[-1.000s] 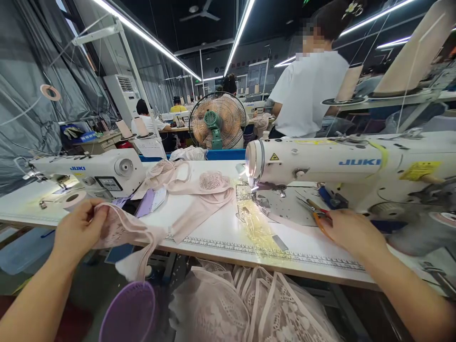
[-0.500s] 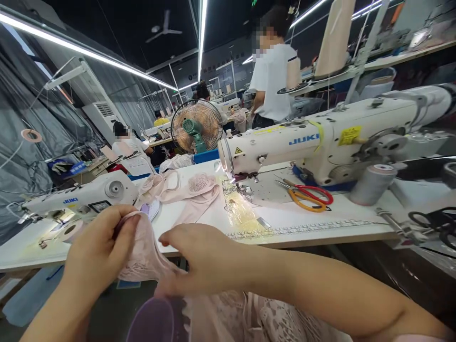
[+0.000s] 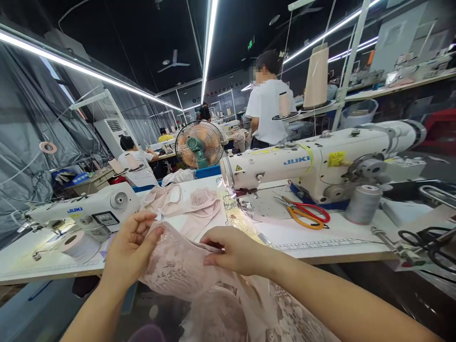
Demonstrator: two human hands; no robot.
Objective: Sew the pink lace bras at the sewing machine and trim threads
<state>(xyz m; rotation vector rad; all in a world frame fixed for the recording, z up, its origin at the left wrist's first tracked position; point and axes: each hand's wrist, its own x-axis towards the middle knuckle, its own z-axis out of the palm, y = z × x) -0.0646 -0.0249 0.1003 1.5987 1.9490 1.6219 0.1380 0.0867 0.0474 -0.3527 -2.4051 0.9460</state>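
A pale pink lace bra (image 3: 174, 268) is stretched between my two hands in front of the table edge. My left hand (image 3: 133, 244) pinches the top of one lace cup, thumb in front. On the right, my right hand (image 3: 231, 251) grips the fabric edge between thumb and fingers. More pink lace hangs below toward my lap. Beyond my hands, other pink lace pieces (image 3: 204, 202) lie on the white table (image 3: 331, 242). The sewing machine (image 3: 270, 166) stands behind them, its needle area lit.
Orange and red-handled scissors (image 3: 306, 213) and a grey thread cone (image 3: 363, 204) lie right of the machine. A second sewing machine (image 3: 85, 209) and a white tape roll (image 3: 80, 246) are at left. A fan (image 3: 199, 145) and a person in white (image 3: 270, 109) are farther back.
My right hand has moved from loosely spread to pinching the fabric edge. The lace cup is now spread out between my hands, and my left hand has shifted right. The view has tilted up slightly.
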